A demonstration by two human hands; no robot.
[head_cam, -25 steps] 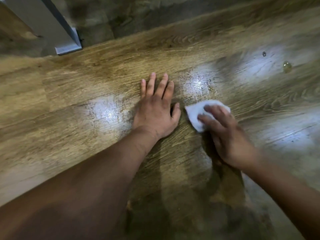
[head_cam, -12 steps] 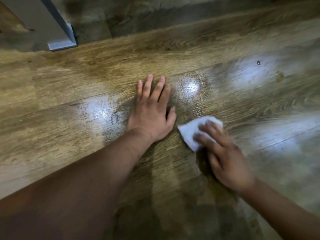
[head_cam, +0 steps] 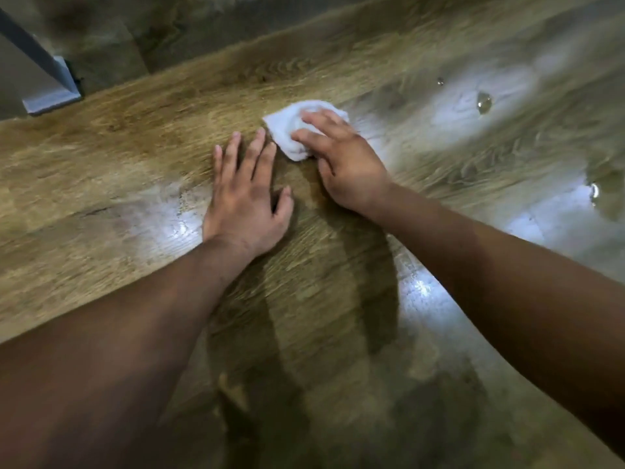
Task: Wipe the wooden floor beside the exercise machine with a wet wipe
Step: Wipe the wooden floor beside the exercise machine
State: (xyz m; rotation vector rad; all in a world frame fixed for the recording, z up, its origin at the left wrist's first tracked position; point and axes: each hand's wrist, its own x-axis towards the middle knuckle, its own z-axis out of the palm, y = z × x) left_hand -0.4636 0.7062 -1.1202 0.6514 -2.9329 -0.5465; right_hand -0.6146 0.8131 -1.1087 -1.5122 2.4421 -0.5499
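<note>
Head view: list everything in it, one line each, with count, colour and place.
wooden floor: one, brown planks, fills the frame, with pale glare patches.
wet wipe: one, white, bunched, centre, under the right fingers.
water drops: at least three, clear, right side of the floor.
machine base: one, grey, top left corner.
left hand: one, flat on the floor, fingers spread, beside the wipe.
right hand: one, pressing the wipe down.
</note>
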